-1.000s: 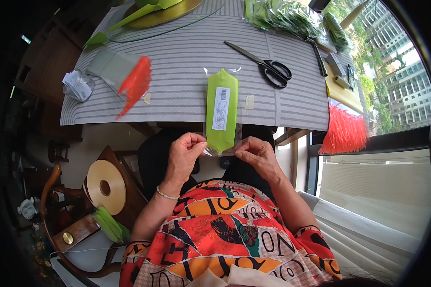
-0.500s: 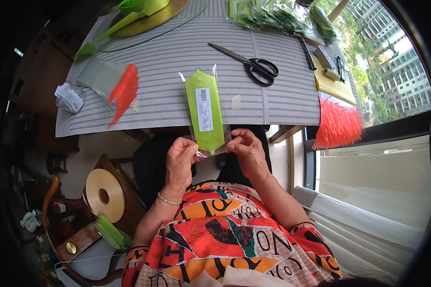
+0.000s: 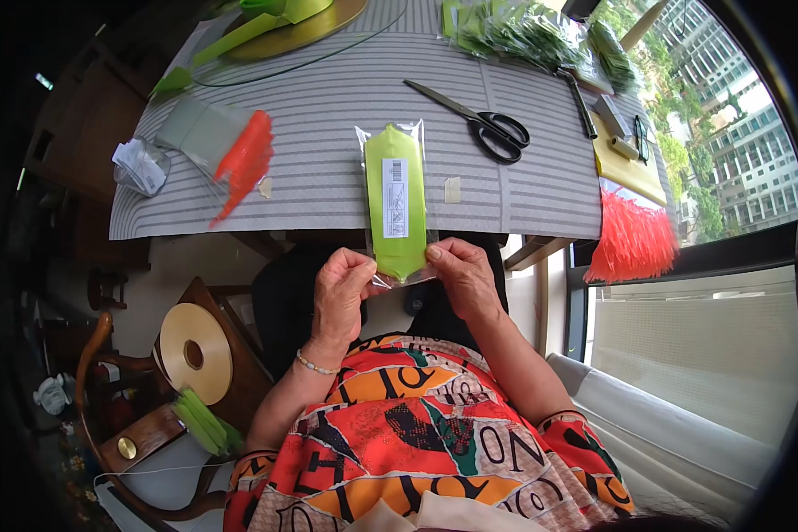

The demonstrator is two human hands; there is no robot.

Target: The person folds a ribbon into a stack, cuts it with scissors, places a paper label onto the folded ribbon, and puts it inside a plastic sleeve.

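Note:
A clear plastic bag (image 3: pixel 419 137) with a flat lime-green ribbon piece (image 3: pixel 413 195) inside lies partly on the table and juts over its front edge. On the green piece shows a white label (image 3: pixel 395 199) with a barcode and small drawings. My left hand (image 3: pixel 341 288) pinches the bag's lower left corner between thumb and fingers. At the lower right corner, my right hand (image 3: pixel 466 273) pinches the bag in the same manner. Black-handled scissors (image 3: pixel 500 135) lie on the cloth to the right, apart from both hands.
Clear bags with red edges (image 3: pixel 204 137) and a small container (image 3: pixel 140 167) are at left. A green ribbon roll (image 3: pixel 284 13) sits at the back left, filled packets (image 3: pixel 505 35) at the back right. Red-fringed bags (image 3: pixel 634 235) overhang the right edge. A cream tape roll (image 3: pixel 195 355) lies lower left.
The view has shifted slightly, so the table things appear farther right. The bag is straighter and flatter at its lower end, with both hands still pinching its corners.

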